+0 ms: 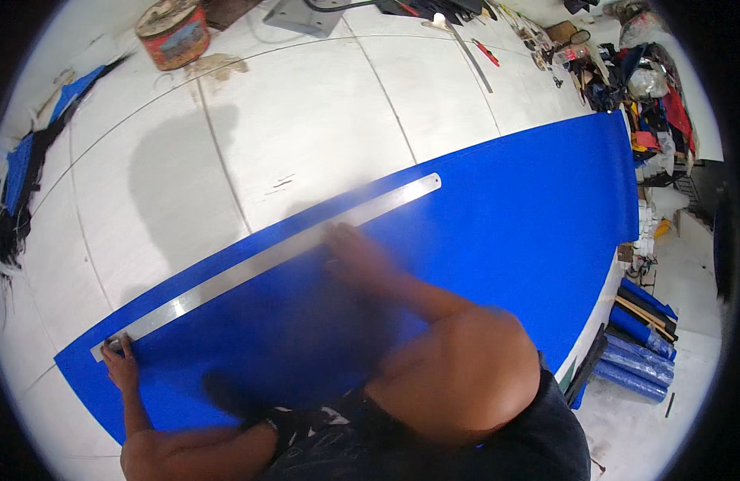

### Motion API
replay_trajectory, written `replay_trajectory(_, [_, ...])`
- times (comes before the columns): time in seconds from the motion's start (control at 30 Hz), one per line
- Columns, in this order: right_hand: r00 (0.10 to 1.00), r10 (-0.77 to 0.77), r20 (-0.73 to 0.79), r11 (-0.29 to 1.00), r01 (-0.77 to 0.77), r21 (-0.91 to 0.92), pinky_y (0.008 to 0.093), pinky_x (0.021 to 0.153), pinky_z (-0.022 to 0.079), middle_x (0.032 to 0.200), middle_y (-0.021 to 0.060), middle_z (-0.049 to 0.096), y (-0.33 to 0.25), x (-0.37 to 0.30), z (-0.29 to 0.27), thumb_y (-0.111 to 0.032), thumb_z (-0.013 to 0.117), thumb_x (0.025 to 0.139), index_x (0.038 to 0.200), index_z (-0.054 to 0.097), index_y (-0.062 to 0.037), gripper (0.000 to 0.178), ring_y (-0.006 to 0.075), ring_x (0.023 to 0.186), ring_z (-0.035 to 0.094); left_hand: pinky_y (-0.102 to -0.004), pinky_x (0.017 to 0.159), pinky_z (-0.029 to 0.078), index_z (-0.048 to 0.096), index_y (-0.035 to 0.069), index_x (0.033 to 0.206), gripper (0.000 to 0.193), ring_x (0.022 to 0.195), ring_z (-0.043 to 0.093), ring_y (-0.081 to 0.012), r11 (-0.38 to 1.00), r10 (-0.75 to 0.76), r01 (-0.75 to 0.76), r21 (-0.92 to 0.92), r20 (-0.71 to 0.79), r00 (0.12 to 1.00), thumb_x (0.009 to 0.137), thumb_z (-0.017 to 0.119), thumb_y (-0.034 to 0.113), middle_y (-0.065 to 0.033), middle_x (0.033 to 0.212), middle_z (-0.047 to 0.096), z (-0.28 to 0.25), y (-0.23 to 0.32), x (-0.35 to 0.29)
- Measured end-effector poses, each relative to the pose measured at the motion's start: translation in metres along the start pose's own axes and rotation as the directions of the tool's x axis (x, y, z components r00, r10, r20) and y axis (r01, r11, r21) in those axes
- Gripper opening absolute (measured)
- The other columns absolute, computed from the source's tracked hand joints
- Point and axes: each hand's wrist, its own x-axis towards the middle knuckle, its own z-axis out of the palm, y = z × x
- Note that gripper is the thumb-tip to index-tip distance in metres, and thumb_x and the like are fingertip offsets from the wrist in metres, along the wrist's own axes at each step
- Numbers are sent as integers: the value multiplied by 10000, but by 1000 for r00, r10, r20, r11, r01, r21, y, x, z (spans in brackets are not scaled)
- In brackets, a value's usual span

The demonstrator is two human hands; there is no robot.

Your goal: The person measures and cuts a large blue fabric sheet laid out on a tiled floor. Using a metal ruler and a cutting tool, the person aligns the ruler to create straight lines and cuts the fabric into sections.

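A long metal ruler (282, 255) lies slantwise on a large sheet of blue material (514, 216), close to its far edge. At the ruler's left end is my left hand (123, 366), thumb and finger curled around a small shiny thing too small to name. My right hand (355, 250) rests at the ruler's near edge, around its middle. A hazy patch blurs those fingers, so their grip does not show.
Under the blue sheet spreads a white tabletop (322, 104) with seam lines. A red tin (173, 38) stands far left. Far right lie a red cutter (486, 53), a thin metal strip (471, 60) and heaped scraps (651, 96). Wrapped blue rolls (634, 369) sit beyond the right edge.
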Motion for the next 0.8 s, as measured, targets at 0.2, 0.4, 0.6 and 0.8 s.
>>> replay_trajectory(0.2, [983,173,65,984,-175,37,451,1147,403,1537,145,435,11,-7,5,-323,681,926,1432,515,-148,560,351,1415,413,-576,1110,317,379,-24,1484,958,1369,450,-385,987,-159,156,-30,-95,983,879,621,678,-244,1455,483,-11,-60,4])
replay_trajectory(0.4, [938,346,-37,922,-347,-173,435,1141,403,1492,151,492,59,-41,-24,-306,708,916,1450,500,-112,605,347,1386,455,-607,1156,245,320,-28,1523,1001,1447,336,-435,982,-171,169,-88,-15,985,886,590,694,-256,1549,388,16,-47,17])
replay_trajectory(0.6, [958,286,-14,954,-286,-93,441,1141,393,1495,164,483,38,-18,-8,-255,698,920,1457,496,-98,595,351,1375,465,-648,1171,176,334,-1,1536,1065,1484,233,-464,965,-246,232,-119,-123,961,842,568,774,-313,1588,258,-8,-85,16])
replay_trajectory(0.8, [987,160,-25,984,-161,-75,447,1128,401,1464,186,496,44,-10,-3,-185,700,907,1449,510,-82,584,381,1348,478,-615,1207,118,290,10,1557,1108,1524,169,-419,930,-339,324,-174,-60,939,815,615,765,-264,1627,218,-16,-103,27])
